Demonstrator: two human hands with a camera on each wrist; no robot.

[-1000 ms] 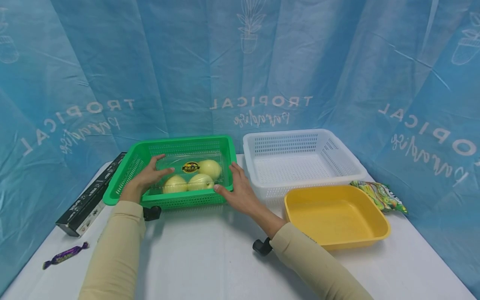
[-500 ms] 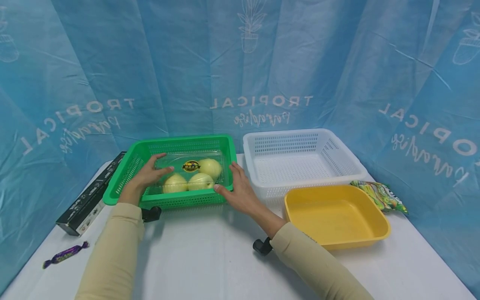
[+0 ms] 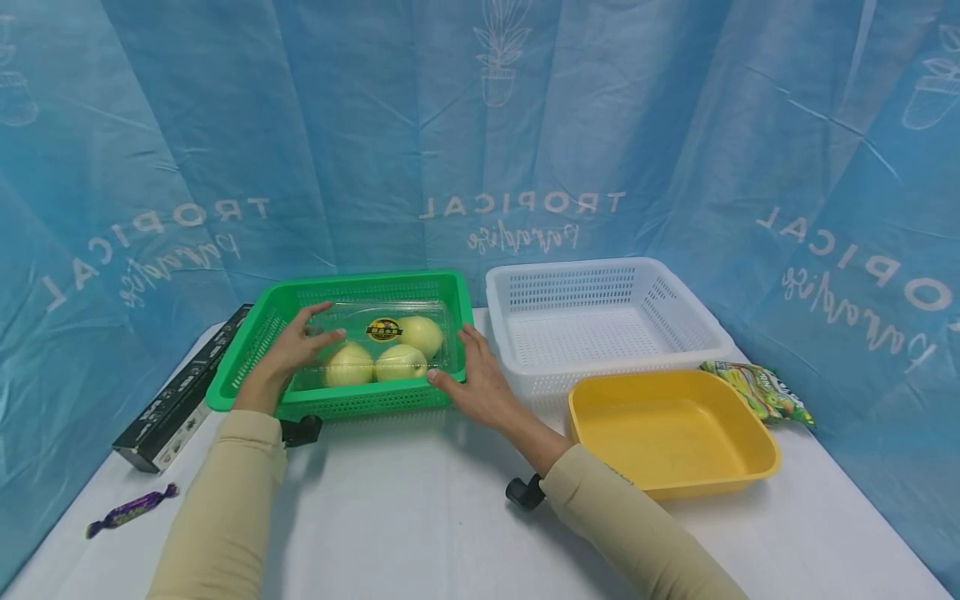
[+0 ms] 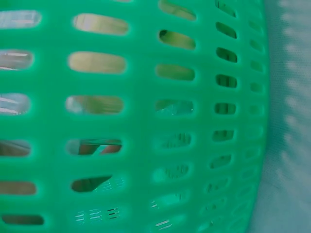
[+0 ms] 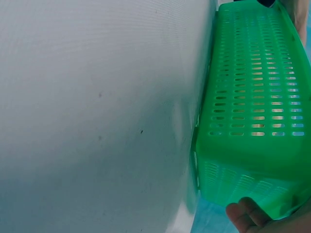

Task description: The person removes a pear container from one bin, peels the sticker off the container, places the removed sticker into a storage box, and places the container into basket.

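In the head view a clear plastic fruit box (image 3: 352, 315), with a black-and-gold label on its lid, sits inside the green basket (image 3: 352, 404). Several pale yellow-green round fruits (image 3: 401, 362) show through the plastic. My left hand (image 3: 294, 343) holds the left end of this box, thumb over the lid and forefinger toward the back. At the basket's right front corner is my right hand (image 3: 480, 377), its thumb by the front rim and its fairly straight fingers along the outer right side. The left wrist view is filled by the slotted green wall.
Right of the green basket stands a white basket (image 3: 528, 379), with a yellow tub (image 3: 675, 487) before it. A green snack packet (image 3: 757, 392) lies behind the tub. On the left are a long black box (image 3: 180, 392) and a purple-wrapped candy (image 3: 131, 510). A blue curtain (image 3: 375, 167) hangs behind.
The left hand has shifted slightly, and the fruit box's label and lid sit a little higher and farther right in the head view. My right hand and the baskets stay in place.
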